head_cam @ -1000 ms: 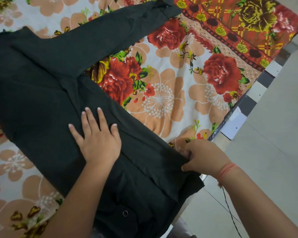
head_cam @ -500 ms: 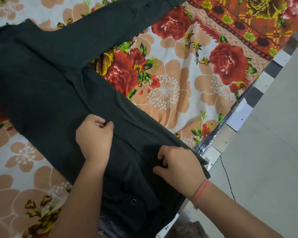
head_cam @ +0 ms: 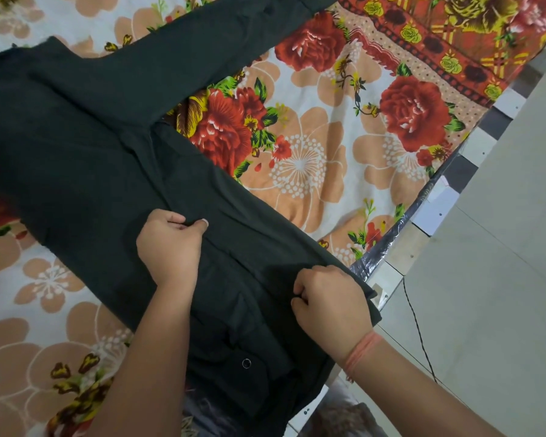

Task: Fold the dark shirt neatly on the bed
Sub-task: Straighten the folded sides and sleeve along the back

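The dark shirt (head_cam: 76, 146) lies spread across the floral bedsheet (head_cam: 312, 159), with one long sleeve (head_cam: 202, 58) stretched toward the top right. Its body runs diagonally down to the bed's near edge, where a small round snap button (head_cam: 246, 363) shows. My left hand (head_cam: 169, 247) is closed and pinches a fold of fabric in the middle of the shirt. My right hand (head_cam: 331, 304) is closed on the shirt's edge close to the bed's side. An orange thread band circles my right wrist.
The bed's edge (head_cam: 423, 216), with a black plastic strip and checkered frame, runs diagonally on the right. Beyond it is pale tiled floor (head_cam: 501, 279) with a thin black cable (head_cam: 418, 335). A red patterned border (head_cam: 454, 42) crosses the sheet's top right.
My left hand went from flat with spread fingers to a closed pinch on the fabric. My right hand shifted inward along the shirt's edge and stays closed on it.
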